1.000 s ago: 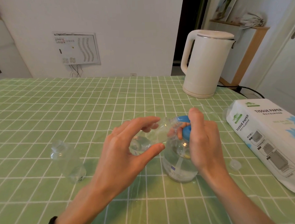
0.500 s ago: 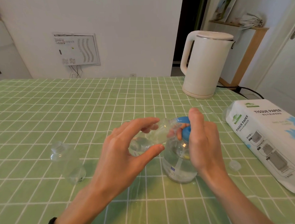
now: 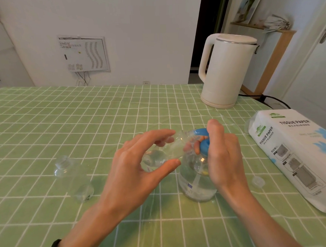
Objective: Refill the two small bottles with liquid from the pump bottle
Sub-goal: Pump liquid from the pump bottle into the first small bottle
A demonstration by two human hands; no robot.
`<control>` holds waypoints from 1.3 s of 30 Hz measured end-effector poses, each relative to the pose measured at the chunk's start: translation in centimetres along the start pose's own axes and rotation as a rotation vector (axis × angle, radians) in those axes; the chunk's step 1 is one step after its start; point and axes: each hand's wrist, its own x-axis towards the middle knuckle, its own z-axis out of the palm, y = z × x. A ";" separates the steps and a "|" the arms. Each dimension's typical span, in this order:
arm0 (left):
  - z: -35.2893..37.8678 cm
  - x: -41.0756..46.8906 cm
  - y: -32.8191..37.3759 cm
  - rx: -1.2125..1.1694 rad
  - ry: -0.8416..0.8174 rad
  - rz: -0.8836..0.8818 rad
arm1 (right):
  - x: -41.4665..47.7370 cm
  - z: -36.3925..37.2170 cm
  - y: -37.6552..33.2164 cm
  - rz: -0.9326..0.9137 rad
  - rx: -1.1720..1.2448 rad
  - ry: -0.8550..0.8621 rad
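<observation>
Clear small bottle (image 3: 159,153) pinched tilted in left hand (image 3: 134,173); right hand (image 3: 223,158) fingers wrap blue pump head (image 3: 203,140). We keep mouth under nozzle, press slow.

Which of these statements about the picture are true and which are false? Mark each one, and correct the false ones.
1. The left hand holds a small bottle tilted, its mouth at the pump bottle's blue spout. True.
2. The right hand rests on the kettle. False: it is on the blue pump head; the kettle stands apart at the far side of the table.
3. A second small bottle stands uncapped to the left. True.
4. The tissue pack lies left of the hands. False: it lies on the right.
5. A small clear cap lies between the pump bottle and the tissue pack. True.
</observation>
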 end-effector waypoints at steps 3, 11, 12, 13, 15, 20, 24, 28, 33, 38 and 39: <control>-0.1 0.0 0.1 -0.003 -0.001 -0.004 | 0.0 0.1 -0.1 -0.011 0.019 0.004; -0.1 0.0 0.2 0.008 -0.018 -0.006 | 0.0 -0.2 -0.4 -0.029 -0.020 -0.026; -0.1 0.0 0.2 0.009 -0.015 -0.006 | 0.0 -0.2 -0.4 -0.015 -0.012 -0.026; -0.1 0.0 0.2 0.007 -0.012 -0.006 | 0.0 -0.2 -0.3 -0.003 -0.004 -0.023; -0.2 0.0 0.2 0.002 -0.007 -0.007 | 0.0 -0.1 0.0 0.002 0.007 -0.012; -0.3 0.0 0.2 -0.001 -0.007 -0.010 | 0.0 -0.1 0.0 -0.017 0.028 -0.012; -0.3 0.1 0.2 0.005 -0.017 -0.008 | 0.1 -0.2 -0.2 -0.040 0.013 -0.048; -0.3 0.0 0.1 0.006 -0.019 -0.012 | 0.0 -0.2 -0.2 -0.020 0.006 -0.034; -0.3 0.1 0.0 0.000 0.000 -0.014 | -0.1 0.0 0.1 -0.001 0.037 -0.009; -0.3 0.1 0.0 -0.008 -0.002 -0.015 | 0.1 -0.1 0.1 -0.004 0.046 -0.033; -0.3 0.1 -0.1 -0.007 -0.003 -0.014 | 0.1 -0.2 0.1 -0.013 0.042 -0.037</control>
